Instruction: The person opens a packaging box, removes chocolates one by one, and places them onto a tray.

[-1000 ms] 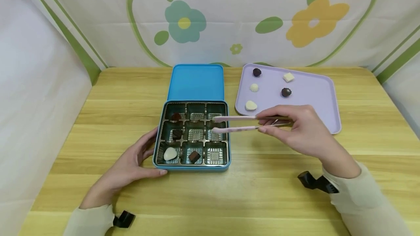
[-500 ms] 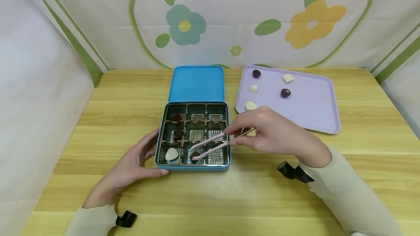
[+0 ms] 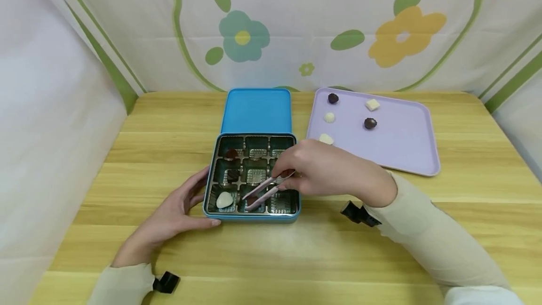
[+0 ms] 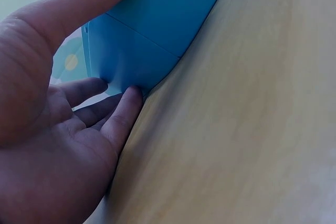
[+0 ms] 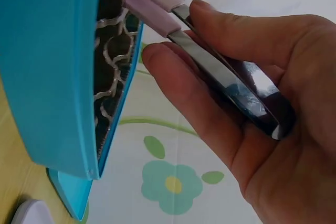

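My right hand (image 3: 326, 168) pinches a pair of tongs (image 5: 226, 77), with steel arms and pale pink tips, between thumb and fingers. In the head view the tips reach into the front middle compartment of the blue tin box (image 3: 254, 219), on either side of a dark brown chocolate (image 3: 251, 202) that they partly hide. Whether they press on it I cannot tell. My left hand (image 3: 179, 211) holds the box's front left corner, thumb along the front and fingers against the left side (image 4: 131, 51). A white chocolate (image 3: 224, 200) and two dark ones fill the left column.
A lilac tray (image 3: 406, 145) at the right back carries several white and dark chocolates, such as a dark round one (image 3: 370, 123). Behind the box lies its blue lid (image 3: 257, 109). A flowered cloth (image 3: 288, 27) hangs behind the wooden table (image 3: 271, 262).
My right hand has moved left over the box with the tongs, whose tips went from the right column down to the chocolate in the front middle compartment. The left hand keeps its hold.
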`<action>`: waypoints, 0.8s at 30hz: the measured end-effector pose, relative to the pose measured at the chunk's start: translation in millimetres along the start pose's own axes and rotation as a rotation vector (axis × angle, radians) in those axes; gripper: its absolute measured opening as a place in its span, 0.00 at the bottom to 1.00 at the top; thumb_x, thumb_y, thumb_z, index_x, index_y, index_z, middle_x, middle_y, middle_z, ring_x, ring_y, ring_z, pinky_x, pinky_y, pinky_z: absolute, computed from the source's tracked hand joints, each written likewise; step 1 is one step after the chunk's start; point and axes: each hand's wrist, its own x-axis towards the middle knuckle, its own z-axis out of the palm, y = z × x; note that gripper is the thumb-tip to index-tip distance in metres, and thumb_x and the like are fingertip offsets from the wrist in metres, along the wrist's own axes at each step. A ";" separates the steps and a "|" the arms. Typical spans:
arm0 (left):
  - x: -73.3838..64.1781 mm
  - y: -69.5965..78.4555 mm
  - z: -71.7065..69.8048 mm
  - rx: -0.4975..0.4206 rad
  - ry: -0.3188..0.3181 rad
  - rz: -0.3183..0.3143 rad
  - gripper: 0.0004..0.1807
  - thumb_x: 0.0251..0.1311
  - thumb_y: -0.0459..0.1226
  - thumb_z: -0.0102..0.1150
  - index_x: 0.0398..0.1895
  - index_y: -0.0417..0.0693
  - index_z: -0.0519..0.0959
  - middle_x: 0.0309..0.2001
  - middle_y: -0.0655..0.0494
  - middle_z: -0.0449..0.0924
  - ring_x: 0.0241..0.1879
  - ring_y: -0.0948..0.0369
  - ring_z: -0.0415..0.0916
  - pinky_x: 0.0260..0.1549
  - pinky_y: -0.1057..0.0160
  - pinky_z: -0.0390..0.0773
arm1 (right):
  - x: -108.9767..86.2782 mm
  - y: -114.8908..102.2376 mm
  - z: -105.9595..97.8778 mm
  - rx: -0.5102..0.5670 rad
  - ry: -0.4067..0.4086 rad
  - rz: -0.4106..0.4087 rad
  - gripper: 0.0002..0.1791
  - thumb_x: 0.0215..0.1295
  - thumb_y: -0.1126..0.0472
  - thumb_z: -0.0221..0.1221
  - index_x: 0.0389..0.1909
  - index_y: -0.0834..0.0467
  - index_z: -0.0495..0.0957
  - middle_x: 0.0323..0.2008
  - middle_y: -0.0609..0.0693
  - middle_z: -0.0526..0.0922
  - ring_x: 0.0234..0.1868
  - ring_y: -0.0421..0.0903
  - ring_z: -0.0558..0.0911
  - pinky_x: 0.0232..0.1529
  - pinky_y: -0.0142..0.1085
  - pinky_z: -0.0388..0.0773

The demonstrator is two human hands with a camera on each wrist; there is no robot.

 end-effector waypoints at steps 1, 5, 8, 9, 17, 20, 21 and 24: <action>0.2 -0.5 0.6 0.000 0.000 0.002 0.66 0.52 0.32 0.84 0.89 0.57 0.50 0.86 0.44 0.55 0.78 0.41 0.64 0.68 0.80 0.68 | -0.1 0.5 -0.1 -0.004 0.004 -0.001 0.06 0.66 0.63 0.74 0.42 0.57 0.92 0.38 0.47 0.93 0.33 0.34 0.83 0.35 0.28 0.82; 0.4 -0.8 1.7 0.001 0.006 -0.003 0.66 0.51 0.33 0.84 0.89 0.58 0.51 0.86 0.45 0.55 0.79 0.41 0.63 0.67 0.80 0.69 | -8.1 6.8 -1.1 0.076 0.058 0.037 0.06 0.65 0.64 0.75 0.41 0.56 0.92 0.36 0.44 0.93 0.32 0.31 0.84 0.35 0.29 0.84; 0.0 -0.5 0.6 0.006 0.012 -0.004 0.66 0.51 0.33 0.84 0.89 0.57 0.51 0.85 0.44 0.56 0.79 0.40 0.63 0.67 0.80 0.69 | -18.5 14.9 0.3 0.149 0.113 0.068 0.06 0.64 0.63 0.75 0.42 0.55 0.93 0.36 0.41 0.92 0.32 0.30 0.84 0.34 0.30 0.85; -0.1 -0.4 0.1 0.007 0.012 -0.001 0.66 0.51 0.33 0.84 0.89 0.57 0.51 0.85 0.44 0.56 0.78 0.40 0.64 0.67 0.79 0.69 | -22.3 17.7 1.0 0.172 0.132 0.077 0.06 0.64 0.63 0.75 0.42 0.54 0.93 0.36 0.40 0.92 0.32 0.30 0.83 0.34 0.30 0.85; 0.6 -0.2 -1.6 0.009 0.006 -0.012 0.66 0.51 0.33 0.84 0.89 0.57 0.50 0.85 0.42 0.57 0.76 0.38 0.69 0.66 0.79 0.70 | -48.0 40.9 12.9 0.308 0.298 0.113 0.09 0.61 0.66 0.77 0.41 0.52 0.93 0.34 0.38 0.93 0.28 0.33 0.81 0.27 0.29 0.78; -0.1 -1.3 -0.9 0.009 0.009 -0.007 0.66 0.51 0.32 0.84 0.89 0.57 0.50 0.85 0.42 0.56 0.76 0.38 0.68 0.67 0.79 0.69 | -51.9 46.0 15.9 0.348 0.318 0.135 0.10 0.61 0.66 0.77 0.42 0.53 0.93 0.35 0.40 0.93 0.28 0.34 0.82 0.28 0.29 0.78; -0.2 -1.6 -0.6 0.009 0.010 -0.003 0.66 0.51 0.32 0.84 0.89 0.56 0.50 0.85 0.42 0.56 0.76 0.39 0.68 0.67 0.79 0.68 | -53.3 47.1 16.5 0.359 0.323 0.149 0.10 0.61 0.66 0.77 0.42 0.53 0.93 0.35 0.40 0.93 0.27 0.35 0.81 0.26 0.29 0.76; -0.1 -1.4 0.2 0.011 0.008 0.003 0.66 0.51 0.32 0.84 0.89 0.57 0.50 0.86 0.43 0.55 0.76 0.40 0.67 0.68 0.80 0.68 | -58.7 49.3 16.9 0.396 0.337 0.216 0.11 0.62 0.65 0.77 0.44 0.51 0.93 0.33 0.40 0.93 0.24 0.36 0.79 0.22 0.30 0.72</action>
